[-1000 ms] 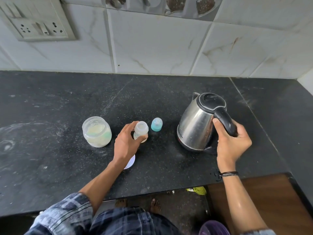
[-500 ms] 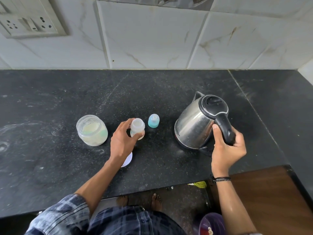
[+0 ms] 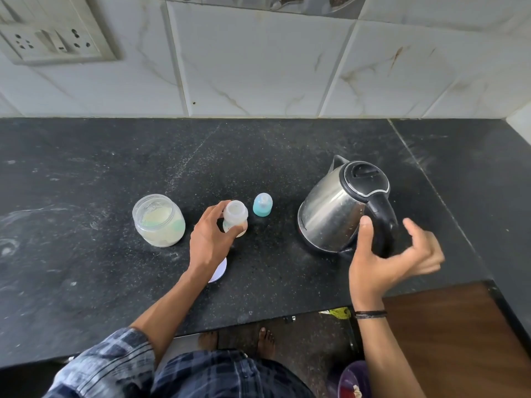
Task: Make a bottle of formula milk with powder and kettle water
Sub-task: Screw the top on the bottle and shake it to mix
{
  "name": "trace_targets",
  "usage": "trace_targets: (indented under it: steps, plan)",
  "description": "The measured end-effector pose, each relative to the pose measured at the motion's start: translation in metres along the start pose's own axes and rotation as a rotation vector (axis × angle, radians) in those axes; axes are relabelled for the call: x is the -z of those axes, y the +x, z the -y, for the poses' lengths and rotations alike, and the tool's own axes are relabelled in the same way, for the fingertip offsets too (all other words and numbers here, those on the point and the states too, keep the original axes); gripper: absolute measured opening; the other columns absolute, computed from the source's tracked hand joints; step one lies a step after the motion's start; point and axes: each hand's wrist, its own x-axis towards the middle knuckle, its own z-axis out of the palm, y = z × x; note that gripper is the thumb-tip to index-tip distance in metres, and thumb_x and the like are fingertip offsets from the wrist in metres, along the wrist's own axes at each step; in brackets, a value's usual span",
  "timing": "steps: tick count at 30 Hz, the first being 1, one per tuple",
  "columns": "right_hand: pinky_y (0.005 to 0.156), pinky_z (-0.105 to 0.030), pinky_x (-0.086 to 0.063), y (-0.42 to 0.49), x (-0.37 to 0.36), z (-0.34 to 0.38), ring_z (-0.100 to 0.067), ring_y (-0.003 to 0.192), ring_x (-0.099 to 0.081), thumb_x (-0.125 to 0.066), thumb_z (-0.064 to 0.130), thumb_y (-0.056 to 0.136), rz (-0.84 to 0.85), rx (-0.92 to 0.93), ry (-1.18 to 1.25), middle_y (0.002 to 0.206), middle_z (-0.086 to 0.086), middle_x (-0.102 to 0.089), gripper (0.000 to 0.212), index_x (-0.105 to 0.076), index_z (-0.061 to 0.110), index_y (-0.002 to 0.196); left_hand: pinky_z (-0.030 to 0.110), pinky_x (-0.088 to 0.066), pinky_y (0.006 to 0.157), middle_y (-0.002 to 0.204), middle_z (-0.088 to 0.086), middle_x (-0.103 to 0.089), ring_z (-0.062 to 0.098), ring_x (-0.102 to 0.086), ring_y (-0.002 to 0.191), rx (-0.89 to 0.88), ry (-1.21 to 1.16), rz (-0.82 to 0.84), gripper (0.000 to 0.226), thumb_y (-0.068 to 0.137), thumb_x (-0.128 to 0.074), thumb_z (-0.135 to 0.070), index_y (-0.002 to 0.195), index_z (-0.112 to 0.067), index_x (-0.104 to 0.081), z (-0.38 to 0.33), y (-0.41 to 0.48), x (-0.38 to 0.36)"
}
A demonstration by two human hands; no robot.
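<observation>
A small clear baby bottle (image 3: pixel 235 213) stands uncapped on the black counter (image 3: pixel 86 268). My left hand (image 3: pixel 209 239) grips it from the left side. Its teal teat cap (image 3: pixel 262 204) stands just right of it. A steel kettle (image 3: pixel 336 214) with a black lid and handle sits at the right. My right hand (image 3: pixel 385 259) is beside the kettle handle with fingers spread and blurred, thumb up near the handle, holding nothing. An open clear jar (image 3: pixel 158 221) of pale powder, with a green scoop inside, stands left of the bottle.
A white round lid (image 3: pixel 219 273) lies on the counter, partly under my left wrist. A tiled wall with a socket panel (image 3: pixel 51 43) runs along the back. A brown wooden surface (image 3: pixel 448 334) lies at the lower right, and a purple bin (image 3: pixel 352 380) is on the floor.
My right hand has let go of the kettle handle and opened, drawing back a little. The kettle stands on the counter. My left hand keeps its grip on the bottle.
</observation>
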Motion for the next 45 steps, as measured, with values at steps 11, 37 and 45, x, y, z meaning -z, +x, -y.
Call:
trace_targets:
  steps: [11,37,45]
  plan:
    - [0.076,-0.035,-0.057,-0.046,-0.07,0.053,-0.015,0.098,-0.061,-0.077,0.009,0.091,0.993,-0.051,0.342,0.111,0.002,-0.058,0.026,-0.071,0.013,0.116,0.015,-0.041,0.075,0.111,-0.029,-0.058,-0.012,-0.054,0.102,-0.054,0.064,0.003,0.046,0.08,-0.076,-0.048,0.121,-0.049,-0.055,0.001,0.001,0.002]
    - [0.084,-0.032,-0.061,-0.007,-0.113,0.095,-0.004,0.095,-0.07,-0.086,0.023,0.079,1.249,-0.245,0.373,0.105,0.02,-0.068,0.054,-0.059,0.039,0.123,0.013,-0.038,0.071,0.102,-0.039,-0.054,-0.006,-0.054,0.095,-0.104,0.142,-0.032,0.05,0.076,-0.066,-0.058,0.122,-0.049,-0.048,0.005,0.003,-0.001]
    - [0.085,-0.041,-0.063,-0.012,-0.112,0.111,-0.014,0.102,-0.07,-0.085,0.017,0.079,1.424,-0.024,0.328,0.115,0.011,-0.069,0.052,-0.061,0.033,0.122,0.013,-0.038,0.072,0.113,-0.022,-0.06,0.001,-0.056,0.093,-0.07,0.145,-0.012,0.062,0.081,-0.071,-0.056,0.136,-0.036,-0.054,0.009,0.005,-0.003]
